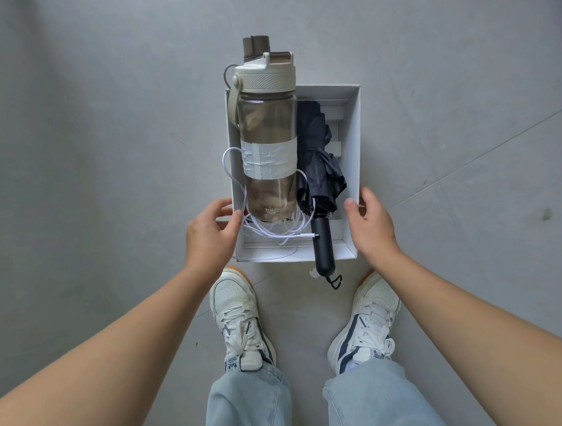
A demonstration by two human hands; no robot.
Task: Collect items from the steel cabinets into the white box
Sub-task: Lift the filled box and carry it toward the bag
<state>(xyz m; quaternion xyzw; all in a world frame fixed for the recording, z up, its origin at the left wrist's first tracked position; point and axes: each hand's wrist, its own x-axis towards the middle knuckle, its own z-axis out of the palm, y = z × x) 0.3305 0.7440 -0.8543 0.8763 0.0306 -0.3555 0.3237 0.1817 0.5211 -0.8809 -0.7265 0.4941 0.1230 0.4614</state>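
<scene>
Grey floor [107, 156]: bottle [266, 129] lies along white box [354, 137], cap away.

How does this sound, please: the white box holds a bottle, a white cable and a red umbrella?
Not quite: the head view shows the umbrella is black, not red. The white box does hold the bottle and white cable.
</scene>
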